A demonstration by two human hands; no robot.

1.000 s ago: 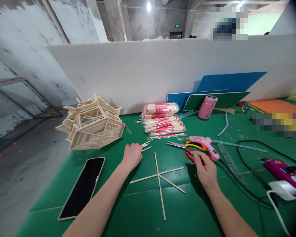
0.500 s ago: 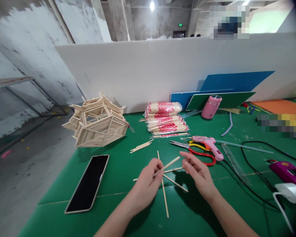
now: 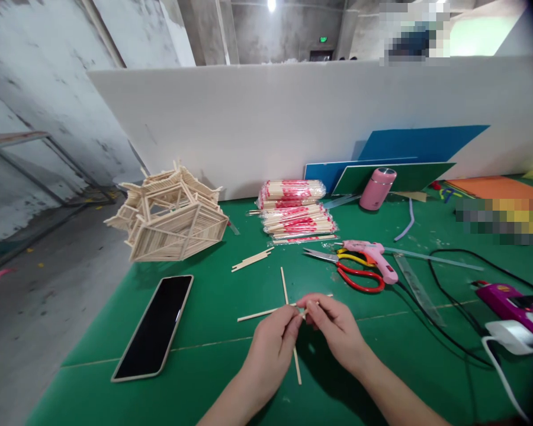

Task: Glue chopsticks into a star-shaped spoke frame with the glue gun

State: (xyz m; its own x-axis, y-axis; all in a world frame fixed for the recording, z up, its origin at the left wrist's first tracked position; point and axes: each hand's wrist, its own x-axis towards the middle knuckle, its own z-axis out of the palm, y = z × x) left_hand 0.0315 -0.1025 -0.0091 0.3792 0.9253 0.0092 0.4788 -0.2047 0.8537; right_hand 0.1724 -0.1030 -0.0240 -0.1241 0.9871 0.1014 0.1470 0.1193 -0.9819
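My left hand (image 3: 275, 337) and my right hand (image 3: 333, 325) meet fingertip to fingertip over the crossed chopsticks. Both are closed in a pinch on a thin wooden chopstick (image 3: 304, 313), of which only a short bit shows between the fingers. Beneath them, one bare chopstick (image 3: 285, 285) runs away from me, and another chopstick (image 3: 260, 313) lies across it on the green table (image 3: 204, 367). My fingers hide the crossing point. Farther back lie a few short sticks (image 3: 252, 259) side by side.
A phone (image 3: 154, 328) lies left, with a stick-built model (image 3: 173, 222) behind it. Wrapped chopstick packs (image 3: 297, 219) sit at the back. To the right are scissors (image 3: 359, 278), a pink glue gun (image 3: 377, 255) with its cord, a pink bottle (image 3: 378, 189) and a purple device (image 3: 510, 305).
My right hand has moved left and down and closed on the chopstick in my left hand. That chopstick, raised toward upper right before, is now mostly hidden by fingers. The view has shifted slightly.
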